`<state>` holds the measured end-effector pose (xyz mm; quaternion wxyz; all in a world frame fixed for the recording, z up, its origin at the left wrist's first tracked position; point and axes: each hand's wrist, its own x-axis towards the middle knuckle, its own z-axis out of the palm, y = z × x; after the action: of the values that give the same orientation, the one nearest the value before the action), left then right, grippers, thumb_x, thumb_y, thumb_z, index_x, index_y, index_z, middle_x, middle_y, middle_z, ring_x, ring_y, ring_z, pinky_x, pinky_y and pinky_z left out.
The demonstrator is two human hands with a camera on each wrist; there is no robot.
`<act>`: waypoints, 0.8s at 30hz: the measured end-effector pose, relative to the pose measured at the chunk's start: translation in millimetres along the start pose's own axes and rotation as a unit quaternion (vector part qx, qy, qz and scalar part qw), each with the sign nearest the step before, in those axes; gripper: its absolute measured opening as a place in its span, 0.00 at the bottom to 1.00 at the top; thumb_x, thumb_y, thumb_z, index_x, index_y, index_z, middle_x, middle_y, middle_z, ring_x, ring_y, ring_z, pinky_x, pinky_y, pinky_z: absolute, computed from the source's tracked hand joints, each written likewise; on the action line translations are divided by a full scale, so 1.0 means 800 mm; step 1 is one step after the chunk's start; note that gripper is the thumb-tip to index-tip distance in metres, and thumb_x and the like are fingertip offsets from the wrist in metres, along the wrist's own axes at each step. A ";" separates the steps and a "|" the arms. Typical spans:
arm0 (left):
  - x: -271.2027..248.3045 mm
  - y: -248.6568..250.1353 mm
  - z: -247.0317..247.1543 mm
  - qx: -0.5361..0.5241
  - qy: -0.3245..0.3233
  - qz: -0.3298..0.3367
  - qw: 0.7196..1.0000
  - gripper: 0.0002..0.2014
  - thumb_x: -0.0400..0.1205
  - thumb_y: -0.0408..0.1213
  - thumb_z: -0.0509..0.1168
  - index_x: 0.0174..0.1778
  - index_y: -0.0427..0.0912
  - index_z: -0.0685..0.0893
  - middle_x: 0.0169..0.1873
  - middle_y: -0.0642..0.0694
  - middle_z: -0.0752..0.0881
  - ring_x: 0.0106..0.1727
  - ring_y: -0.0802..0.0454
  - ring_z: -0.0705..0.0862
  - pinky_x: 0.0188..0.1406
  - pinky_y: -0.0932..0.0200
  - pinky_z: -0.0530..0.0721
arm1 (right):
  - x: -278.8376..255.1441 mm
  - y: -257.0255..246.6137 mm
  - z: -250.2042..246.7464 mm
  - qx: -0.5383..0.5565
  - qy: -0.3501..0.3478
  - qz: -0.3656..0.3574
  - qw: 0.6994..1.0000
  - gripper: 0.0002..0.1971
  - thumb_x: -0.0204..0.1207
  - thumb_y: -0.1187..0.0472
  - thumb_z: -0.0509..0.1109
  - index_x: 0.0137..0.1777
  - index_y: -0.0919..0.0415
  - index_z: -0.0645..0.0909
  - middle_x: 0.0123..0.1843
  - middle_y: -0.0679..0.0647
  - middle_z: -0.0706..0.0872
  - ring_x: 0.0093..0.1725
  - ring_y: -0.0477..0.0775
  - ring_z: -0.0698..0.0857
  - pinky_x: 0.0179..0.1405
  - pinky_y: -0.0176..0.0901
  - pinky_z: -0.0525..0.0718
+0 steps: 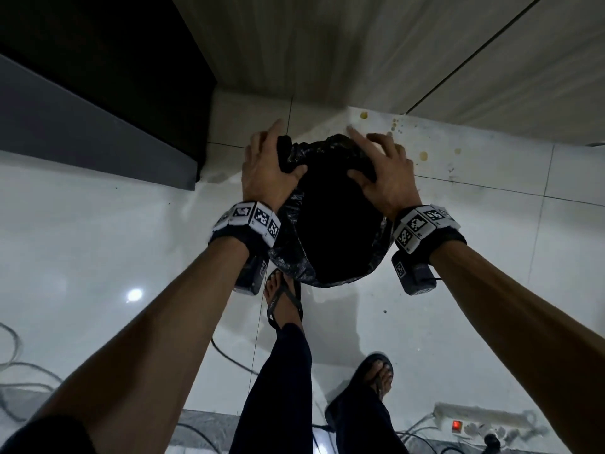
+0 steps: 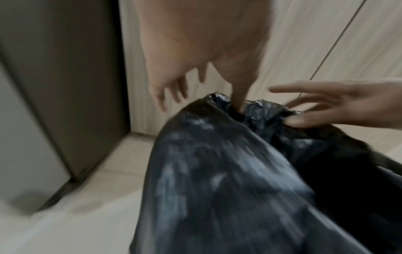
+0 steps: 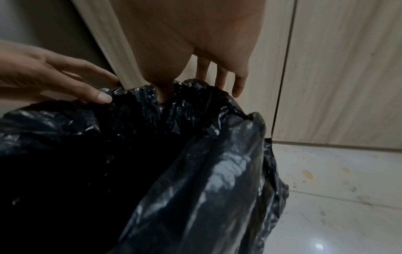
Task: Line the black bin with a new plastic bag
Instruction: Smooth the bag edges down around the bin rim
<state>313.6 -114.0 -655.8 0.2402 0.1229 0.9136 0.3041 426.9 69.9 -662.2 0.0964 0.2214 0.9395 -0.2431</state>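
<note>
The black bin stands on the white tiled floor by the wall, wrapped in a black plastic bag (image 1: 294, 260) whose edge is folded over the rim; the dark mouth (image 1: 337, 224) gapes upward. Only the bag shows, not the bin's own wall. My left hand (image 1: 265, 162) is at the far left of the rim, thumb (image 2: 238, 96) poked into a bunched fold of the bag (image 2: 217, 171), fingers spread straight outside it. My right hand (image 1: 383, 172) is at the far right of the rim, thumb (image 3: 165, 92) pressed into the bag (image 3: 217, 180), fingers extended past the edge.
A dark cabinet (image 1: 98, 77) stands close on the left and wood-look wall panels (image 1: 393, 44) rise just behind the bin. Yellowish stains (image 1: 422, 155) dot the floor to the right. My sandalled feet (image 1: 281, 299) are near the bin; cables (image 1: 19, 365) and a power strip (image 1: 484, 424) lie behind.
</note>
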 end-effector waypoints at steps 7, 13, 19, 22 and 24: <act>-0.071 -0.038 0.025 0.031 -0.069 -0.060 0.995 0.48 0.76 0.30 0.65 0.81 0.68 0.43 0.67 0.33 0.76 0.56 0.31 0.83 0.60 0.40 0.83 | -0.013 0.004 0.001 0.060 -0.044 -0.023 0.997 0.31 0.78 0.60 0.54 0.82 0.40 0.62 0.58 0.65 0.85 0.51 0.69 0.84 0.52 0.55 0.83; -0.076 -0.054 0.000 -0.015 -0.073 -0.048 0.996 0.41 0.77 0.31 0.64 0.82 0.63 0.54 0.69 0.39 0.79 0.66 0.39 0.81 0.69 0.49 0.79 | -0.037 0.024 -0.004 0.059 -0.052 -0.005 0.997 0.31 0.82 0.61 0.62 0.82 0.39 0.60 0.68 0.63 0.82 0.61 0.68 0.83 0.59 0.56 0.83; -0.137 -0.040 -0.002 -0.016 -0.046 -0.120 0.992 0.51 0.72 0.47 0.74 0.82 0.64 0.44 0.73 0.40 0.70 0.66 0.35 0.81 0.64 0.41 0.80 | -0.111 0.033 -0.002 0.106 -0.067 0.104 0.987 0.44 0.75 0.53 0.72 0.83 0.34 0.47 0.80 0.60 0.65 0.68 0.69 0.79 0.65 0.60 0.81; -0.164 -0.044 0.009 0.000 -0.061 -0.154 0.986 0.54 0.71 0.47 0.74 0.82 0.64 0.40 0.70 0.36 0.73 0.62 0.32 0.82 0.61 0.41 0.81 | -0.138 0.033 0.001 0.142 -0.083 0.151 0.975 0.48 0.73 0.52 0.74 0.82 0.32 0.43 0.81 0.61 0.65 0.71 0.69 0.77 0.69 0.62 0.78; -0.174 -0.047 0.018 -0.006 -0.064 -0.146 0.987 0.50 0.76 0.41 0.69 0.83 0.62 0.39 0.61 0.33 0.81 0.56 0.32 0.85 0.55 0.47 0.82 | -0.151 0.033 0.003 0.169 -0.090 0.154 0.969 0.50 0.73 0.55 0.75 0.83 0.33 0.42 0.78 0.61 0.73 0.70 0.70 0.78 0.68 0.63 0.79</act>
<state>437.2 -188.0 -637.9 0.3406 0.0057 0.9027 0.2631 546.3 45.0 -640.1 0.1778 0.3539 0.8268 -0.3995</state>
